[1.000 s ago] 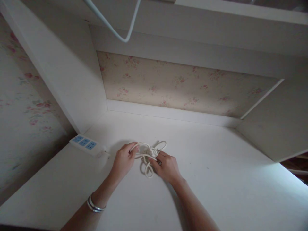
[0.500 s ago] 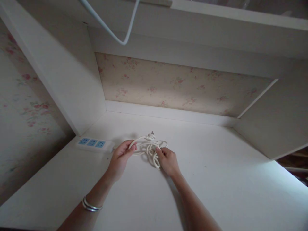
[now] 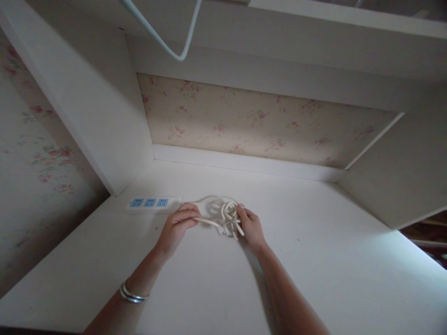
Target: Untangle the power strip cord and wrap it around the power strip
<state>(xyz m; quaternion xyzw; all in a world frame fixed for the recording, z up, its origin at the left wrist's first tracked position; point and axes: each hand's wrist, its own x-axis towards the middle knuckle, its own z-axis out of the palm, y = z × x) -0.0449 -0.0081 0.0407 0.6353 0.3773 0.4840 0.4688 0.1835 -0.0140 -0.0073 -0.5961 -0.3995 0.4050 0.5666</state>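
A white power strip [image 3: 149,204] with three blue socket panels lies on the white desktop, just left of my hands. Its cord [image 3: 228,211] is looped in a loose bundle, which my right hand [image 3: 252,228] pinches at its right side. My left hand [image 3: 179,228] is closed around a single length of the cord near the plug end. Between the hands, the white plug [image 3: 223,229] hangs low against the bundle, partly blurred. One strand of cord runs behind from the strip's right end toward the bundle.
The white desktop [image 3: 314,260] is bounded by a left side panel [image 3: 94,107], a right panel [image 3: 412,172] and a low back strip [image 3: 244,160]. Overhead, a pale bent rod [image 3: 179,56] hangs below a shelf [image 3: 314,37].
The plug has swung down toward me and now sits beside the bundle. The power strip has slid right and turned straighter. My right hand has lifted the cord loops slightly to the right.
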